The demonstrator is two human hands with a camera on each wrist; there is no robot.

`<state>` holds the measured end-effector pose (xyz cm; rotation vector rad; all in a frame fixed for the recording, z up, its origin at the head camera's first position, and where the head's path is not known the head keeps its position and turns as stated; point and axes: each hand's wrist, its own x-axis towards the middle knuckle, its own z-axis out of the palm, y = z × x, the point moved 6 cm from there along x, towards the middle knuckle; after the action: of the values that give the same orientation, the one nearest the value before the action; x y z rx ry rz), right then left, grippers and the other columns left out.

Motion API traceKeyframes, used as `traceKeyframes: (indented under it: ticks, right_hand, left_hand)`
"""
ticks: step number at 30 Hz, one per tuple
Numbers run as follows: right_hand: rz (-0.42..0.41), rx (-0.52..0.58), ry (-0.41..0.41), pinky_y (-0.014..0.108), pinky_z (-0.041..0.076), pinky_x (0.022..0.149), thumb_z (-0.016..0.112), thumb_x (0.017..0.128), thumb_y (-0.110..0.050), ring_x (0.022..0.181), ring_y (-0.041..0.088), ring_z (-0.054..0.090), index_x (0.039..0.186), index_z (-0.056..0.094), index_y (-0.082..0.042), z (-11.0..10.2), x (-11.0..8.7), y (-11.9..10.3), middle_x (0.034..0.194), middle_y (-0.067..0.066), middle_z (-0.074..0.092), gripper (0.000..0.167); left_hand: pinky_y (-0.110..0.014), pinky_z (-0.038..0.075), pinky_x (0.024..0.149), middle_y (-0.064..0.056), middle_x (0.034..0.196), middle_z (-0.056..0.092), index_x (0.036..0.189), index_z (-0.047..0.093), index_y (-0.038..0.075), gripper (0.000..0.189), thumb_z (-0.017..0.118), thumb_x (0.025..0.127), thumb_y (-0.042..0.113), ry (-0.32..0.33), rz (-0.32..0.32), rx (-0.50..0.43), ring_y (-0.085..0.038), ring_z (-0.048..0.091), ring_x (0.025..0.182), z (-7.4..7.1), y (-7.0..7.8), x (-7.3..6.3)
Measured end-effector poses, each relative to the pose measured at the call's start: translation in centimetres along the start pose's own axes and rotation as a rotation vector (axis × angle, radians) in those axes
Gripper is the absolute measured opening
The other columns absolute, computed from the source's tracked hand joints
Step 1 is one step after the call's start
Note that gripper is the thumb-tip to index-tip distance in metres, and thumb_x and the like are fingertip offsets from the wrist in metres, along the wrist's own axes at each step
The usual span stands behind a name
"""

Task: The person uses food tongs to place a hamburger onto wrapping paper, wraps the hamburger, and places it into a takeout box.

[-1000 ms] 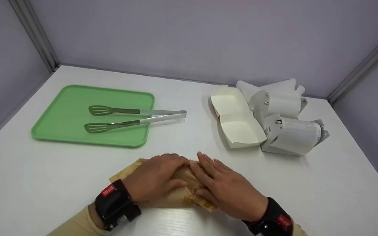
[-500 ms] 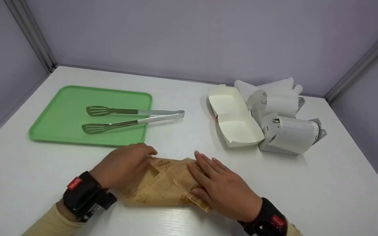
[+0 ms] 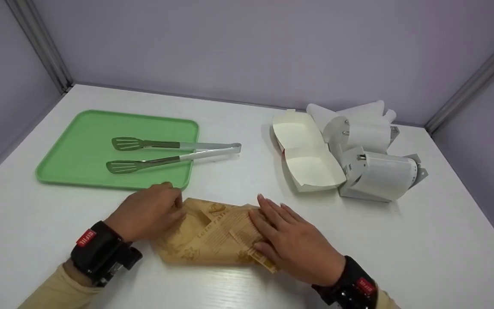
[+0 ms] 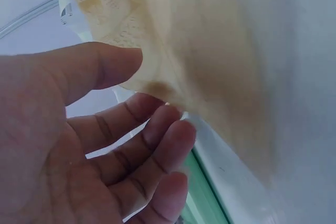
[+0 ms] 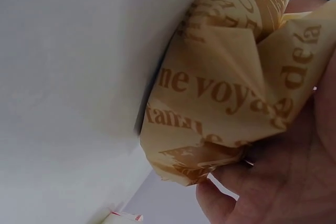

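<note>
A brown printed food wrapping paper (image 3: 212,236) lies folded into a bundle in front of me; whatever is inside is hidden. At its left end is my left hand (image 3: 148,214), fingers bent. The left wrist view shows the thumb (image 4: 118,64) apart from the fingers beside the paper's edge (image 4: 157,85), with the index fingertip partly behind it. My right hand (image 3: 300,242) rests with nearly straight fingers on the bundle's right end. From the right wrist, the crumpled end of the paper (image 5: 215,87) shows against that palm.
A green tray (image 3: 71,171) stands at the back left, with metal tongs (image 3: 208,150) lying across its right edge. Toward the back right are an opened white carton box (image 3: 313,169) and white roll-holding devices (image 3: 384,174). Walls enclose the white table (image 3: 435,240).
My left hand has moved from the bundle's middle to its left end, uncovering the printed paper. My right hand has stayed on the right end.
</note>
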<state>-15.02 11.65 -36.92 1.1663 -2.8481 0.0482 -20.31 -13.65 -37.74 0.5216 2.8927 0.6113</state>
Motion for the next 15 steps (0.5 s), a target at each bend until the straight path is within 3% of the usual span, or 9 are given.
traceKeyframes:
  ticks: [6, 15]
  right_hand:
    - [0.029, 0.012, -0.007, 0.045, 0.032, 0.123, 0.042, 0.108, -0.044, 0.15, 0.031, 0.036, 0.155, 0.04, -0.008, 0.0, 0.1, 0.7, 0.163, 0.019, 0.032, 0.059]
    - [0.067, 0.032, 0.01, 0.045, 0.032, 0.123, 0.046, 0.107, -0.042, 0.149, 0.033, 0.038, 0.155, 0.041, -0.008, 0.0, 0.1, 1.9, 0.163, 0.019, 0.033, 0.059]
  left_hand:
    - [-0.03, 0.044, 0.055, -0.001, 0.076, 0.057, 0.073, 0.059, 0.014, 0.026, 0.066, 0.095, 0.027, -0.045, -0.017, -0.019, -0.015, 0.051, 0.063, 0.0, -0.6, -0.1]
    - [-0.03, 0.042, 0.054, 0.001, 0.07, 0.059, 0.076, 0.061, 0.014, 0.025, 0.063, 0.097, 0.03, -0.11, -0.055, -0.018, -0.015, 0.051, 0.06, 0.0, -0.9, -0.1]
